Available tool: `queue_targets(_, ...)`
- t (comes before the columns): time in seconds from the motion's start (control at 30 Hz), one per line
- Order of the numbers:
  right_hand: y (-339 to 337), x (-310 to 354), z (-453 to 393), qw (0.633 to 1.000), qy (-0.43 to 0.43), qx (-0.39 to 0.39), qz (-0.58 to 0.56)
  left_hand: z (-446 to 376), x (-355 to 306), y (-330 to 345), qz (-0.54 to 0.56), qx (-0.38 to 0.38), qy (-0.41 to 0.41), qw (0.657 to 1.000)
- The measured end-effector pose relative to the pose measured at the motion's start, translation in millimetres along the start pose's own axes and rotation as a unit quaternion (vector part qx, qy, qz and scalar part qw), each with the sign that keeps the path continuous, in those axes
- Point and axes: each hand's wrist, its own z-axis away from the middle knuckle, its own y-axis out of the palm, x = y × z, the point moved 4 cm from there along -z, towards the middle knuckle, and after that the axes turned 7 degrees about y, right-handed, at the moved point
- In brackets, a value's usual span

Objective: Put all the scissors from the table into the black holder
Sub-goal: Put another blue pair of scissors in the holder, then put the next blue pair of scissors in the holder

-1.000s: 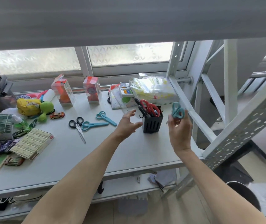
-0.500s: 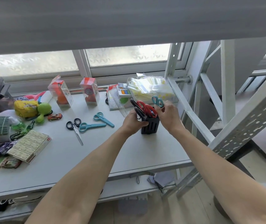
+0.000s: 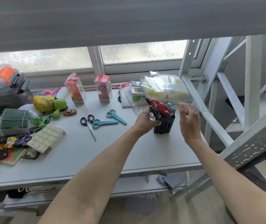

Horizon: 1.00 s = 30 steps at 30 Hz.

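Note:
The black holder (image 3: 165, 126) stands on the grey table (image 3: 96, 152), right of centre. My left hand (image 3: 146, 121) grips its left side. Red-handled scissors (image 3: 160, 107), black-handled scissors (image 3: 152, 109) and small teal scissors (image 3: 171, 108) stand inside it. My right hand (image 3: 189, 120) hovers just right of the holder, fingers apart and holding nothing. On the table to the left lie black-handled scissors (image 3: 88, 125) and two teal pairs, one (image 3: 104, 123) pointing right, the other (image 3: 116, 116) lying diagonally.
Two clear toy boxes (image 3: 104, 88) and a plastic bin of bags (image 3: 164, 88) stand along the window side. Toy cars, a flat card box (image 3: 47, 139) and other clutter fill the table's left. A white metal frame (image 3: 209, 113) slants close on the right.
My right hand carried the small teal scissors to the holder, dropped them in and let go. My left hand closed on the holder's left side.

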Motion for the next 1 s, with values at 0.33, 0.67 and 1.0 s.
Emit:
queue_targets(0.33,43,36,96,0.986,-0.158,0.047,-0.037,27,68,-84,-0.060,-0.176,-0.046,0.982)
queue_targets(0.67,209,71,72,0.908,-0.138,0.333,0.214,50,131,-153,-0.278,-0.124,-0.158,0.939)
queue_targets(1.0,255,74,73,0.845,-0.160,0.363,0.360,52,133,-145,-0.293,-0.032,-0.111,0.949)
